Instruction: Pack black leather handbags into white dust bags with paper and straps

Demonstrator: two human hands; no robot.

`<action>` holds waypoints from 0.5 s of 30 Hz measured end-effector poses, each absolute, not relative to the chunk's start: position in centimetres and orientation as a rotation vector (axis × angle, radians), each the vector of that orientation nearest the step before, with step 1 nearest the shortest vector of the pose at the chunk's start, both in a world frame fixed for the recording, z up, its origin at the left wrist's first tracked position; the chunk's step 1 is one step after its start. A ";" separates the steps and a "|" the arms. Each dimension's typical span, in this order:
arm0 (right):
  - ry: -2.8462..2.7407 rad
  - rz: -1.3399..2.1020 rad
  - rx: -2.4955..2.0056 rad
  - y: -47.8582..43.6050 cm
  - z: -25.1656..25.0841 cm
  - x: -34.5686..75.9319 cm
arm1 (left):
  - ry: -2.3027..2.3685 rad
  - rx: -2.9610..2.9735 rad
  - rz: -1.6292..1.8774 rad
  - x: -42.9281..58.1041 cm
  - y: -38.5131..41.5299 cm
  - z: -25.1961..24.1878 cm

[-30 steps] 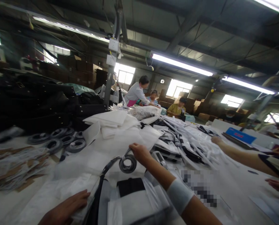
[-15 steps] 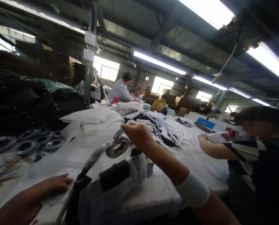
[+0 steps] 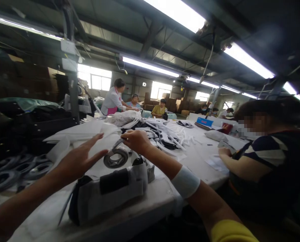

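Note:
My right hand [image 3: 136, 140] is closed on the loose end of a grey rolled strap [image 3: 115, 158], lifted a little above the table. A white band sits on that forearm. My left hand [image 3: 78, 159] hovers open beside the roll, fingers spread toward it. Just below both hands lies a black bag wrapped in white cloth [image 3: 109, 191] on the white table [image 3: 152, 201].
More grey strap rolls [image 3: 19, 169] lie at the left, with black bags [image 3: 26, 124] piled behind them. White cloth sheets [image 3: 84, 131] and wrapped straps [image 3: 170, 137] cover the middle. A person in a striped top [image 3: 265, 158] works at my right; three others stand at the far end.
My left hand has lifted off the white cloth and now reaches open toward the roll. My right hand has raised the roll. The view has swung right.

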State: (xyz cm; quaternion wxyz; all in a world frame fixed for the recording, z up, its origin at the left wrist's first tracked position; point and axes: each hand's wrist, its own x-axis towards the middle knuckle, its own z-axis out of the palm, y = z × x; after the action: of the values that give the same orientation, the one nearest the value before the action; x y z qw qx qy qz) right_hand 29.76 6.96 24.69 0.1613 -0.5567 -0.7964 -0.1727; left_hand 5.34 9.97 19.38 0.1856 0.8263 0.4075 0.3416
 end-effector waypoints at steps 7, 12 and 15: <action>-2.198 -0.379 -1.535 5.9 23.4 31.4 | 0.826 2.212 0.577 10.9 13.1 19.9; -2.094 -0.195 -1.435 5.3 20.7 34.4 | 0.868 2.174 0.574 10.7 13.1 20.6; -1.916 -0.071 -1.403 4.6 17.8 36.5 | 0.947 2.140 0.628 10.1 13.6 22.2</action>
State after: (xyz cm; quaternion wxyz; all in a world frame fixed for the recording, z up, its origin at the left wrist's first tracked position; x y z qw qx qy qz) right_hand 36.53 4.63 17.81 0.3735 -0.5477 -0.7482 -0.0277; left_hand 10.14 13.65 22.18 0.3516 0.8269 0.3657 0.2427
